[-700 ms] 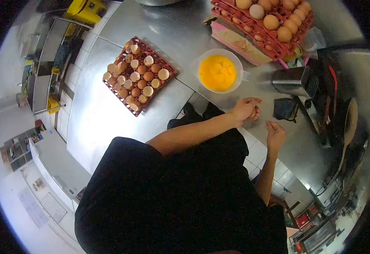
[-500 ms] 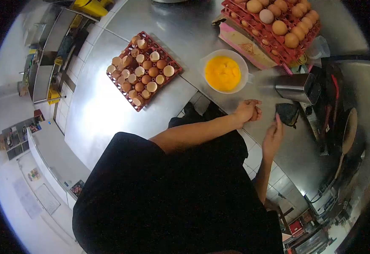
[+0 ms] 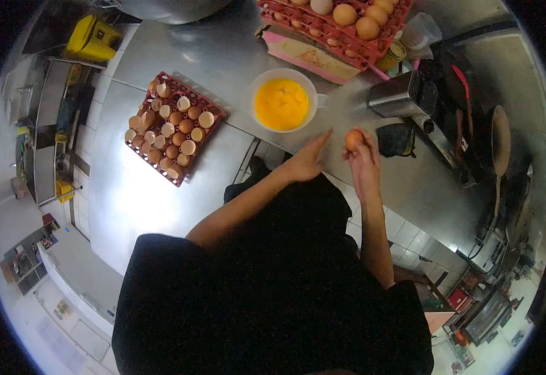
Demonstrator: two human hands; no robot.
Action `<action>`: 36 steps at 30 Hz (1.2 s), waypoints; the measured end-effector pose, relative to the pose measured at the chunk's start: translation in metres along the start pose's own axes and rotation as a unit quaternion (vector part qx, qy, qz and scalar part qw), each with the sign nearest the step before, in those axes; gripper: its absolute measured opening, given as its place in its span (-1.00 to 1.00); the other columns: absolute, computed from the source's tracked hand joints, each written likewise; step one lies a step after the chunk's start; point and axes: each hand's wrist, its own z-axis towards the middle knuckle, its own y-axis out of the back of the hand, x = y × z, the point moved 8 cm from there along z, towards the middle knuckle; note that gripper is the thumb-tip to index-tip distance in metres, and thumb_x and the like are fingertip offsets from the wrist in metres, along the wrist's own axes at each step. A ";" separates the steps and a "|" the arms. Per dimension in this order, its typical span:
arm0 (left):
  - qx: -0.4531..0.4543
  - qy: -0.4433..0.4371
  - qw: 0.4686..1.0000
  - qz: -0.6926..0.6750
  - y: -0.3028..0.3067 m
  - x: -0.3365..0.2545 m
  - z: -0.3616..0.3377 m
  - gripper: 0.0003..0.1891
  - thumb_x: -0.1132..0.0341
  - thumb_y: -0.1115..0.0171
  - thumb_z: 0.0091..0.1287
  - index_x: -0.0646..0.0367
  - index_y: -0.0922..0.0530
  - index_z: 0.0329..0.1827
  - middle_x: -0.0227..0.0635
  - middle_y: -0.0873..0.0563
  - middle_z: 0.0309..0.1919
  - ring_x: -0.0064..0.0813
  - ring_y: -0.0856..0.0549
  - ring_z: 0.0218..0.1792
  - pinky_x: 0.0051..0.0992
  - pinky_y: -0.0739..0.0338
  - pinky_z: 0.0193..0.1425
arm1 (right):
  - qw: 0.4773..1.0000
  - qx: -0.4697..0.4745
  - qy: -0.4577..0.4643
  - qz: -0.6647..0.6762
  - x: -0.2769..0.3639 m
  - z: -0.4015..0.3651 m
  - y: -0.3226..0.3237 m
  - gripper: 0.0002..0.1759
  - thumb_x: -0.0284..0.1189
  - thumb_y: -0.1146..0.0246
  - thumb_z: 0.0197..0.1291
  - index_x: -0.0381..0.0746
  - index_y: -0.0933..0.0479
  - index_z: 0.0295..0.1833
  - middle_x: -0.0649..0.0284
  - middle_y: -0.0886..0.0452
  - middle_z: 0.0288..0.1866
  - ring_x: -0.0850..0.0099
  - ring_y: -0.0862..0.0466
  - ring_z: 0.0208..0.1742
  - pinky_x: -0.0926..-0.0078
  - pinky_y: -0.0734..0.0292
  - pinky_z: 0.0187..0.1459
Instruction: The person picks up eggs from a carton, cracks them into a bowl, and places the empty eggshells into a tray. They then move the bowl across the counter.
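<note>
Between the fingertips of my right hand (image 3: 365,165) is a brown egg (image 3: 353,139), held up above the front edge of the steel counter. My left hand (image 3: 307,160) is just to its left, fingers stretched out and holding nothing that I can see. Beyond my left hand stands a white plastic jug (image 3: 256,114) with cracked eggs, yolks and whites (image 3: 281,104), in it. A red egg tray (image 3: 182,179) full of eggshell halves (image 3: 188,147) lies on the left. Farther back, stacked red trays (image 3: 373,55) hold whole brown eggs (image 3: 344,14).
A dark folded cloth (image 3: 396,140) lies right of my right hand, near a metal container (image 3: 393,95). Pans and a long-handled spatula (image 3: 461,81) crowd the right side. A pink-edged carton (image 3: 310,57) sits under the stacked trays. A large metal bowl (image 3: 176,9) stands at the back.
My right hand has come away from beside the dark cloth and now shows an egg in its fingers. The left hand's fingers have straightened from a curl. The whole view has shifted.
</note>
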 end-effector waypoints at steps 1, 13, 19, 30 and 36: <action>0.044 -0.071 0.976 0.200 0.016 -0.022 -0.011 -0.36 0.28 -0.34 0.53 0.24 -0.44 0.64 0.18 -0.64 0.47 0.11 -0.67 0.44 -0.01 -0.65 0.42 | 0.996 0.033 0.011 -0.077 0.010 0.007 -0.012 -0.61 -0.37 -0.20 0.70 -0.27 -0.51 0.47 0.17 -0.55 0.42 0.32 -0.66 0.14 0.31 -0.64 0.19; 0.001 0.141 0.962 0.234 0.140 -0.106 -0.085 -0.65 0.36 -0.40 0.52 0.19 -0.72 0.33 -0.08 -0.87 0.09 -0.11 -0.89 -0.03 -0.19 -0.78 0.11 | 0.867 0.111 0.339 -0.347 0.077 0.038 -0.117 -0.64 -0.45 -0.12 0.64 -0.22 -0.52 0.44 0.24 -0.61 0.05 0.39 -0.62 -0.01 0.39 -0.57 0.12; 0.016 0.116 0.970 0.213 0.121 -0.123 -0.062 -0.74 0.30 -0.39 0.58 0.20 -0.73 0.22 -0.16 -0.90 -0.09 -0.20 -0.85 -0.20 -0.26 -0.74 -0.07 | 0.940 0.132 0.179 -0.260 0.044 0.060 -0.089 -0.68 -0.40 -0.04 0.66 -0.20 -0.58 0.33 0.35 -0.55 -0.07 0.57 -0.52 -0.19 0.55 -0.48 -0.12; 0.027 0.120 0.979 0.161 0.095 -0.122 -0.047 -0.77 0.39 -0.37 0.57 0.21 -0.72 0.21 -0.14 -0.89 -0.01 -0.21 -0.89 -0.06 -0.29 -0.75 0.02 | 0.956 0.090 0.128 -0.248 0.056 0.062 -0.087 -0.70 -0.34 -0.19 0.69 -0.23 -0.58 0.35 0.28 -0.57 -0.05 0.52 -0.57 -0.17 0.51 -0.54 -0.12; 0.056 0.113 0.969 0.212 0.098 -0.120 -0.044 -0.74 0.39 -0.38 0.57 0.21 -0.71 0.25 -0.14 -0.89 0.01 -0.21 -0.87 -0.13 -0.28 -0.74 -0.02 | 0.783 0.129 0.474 -0.381 0.075 0.020 -0.136 -0.62 -0.52 -0.31 0.52 -0.27 -0.56 0.39 -0.01 -0.57 0.22 0.04 -0.72 0.12 0.13 -0.68 0.17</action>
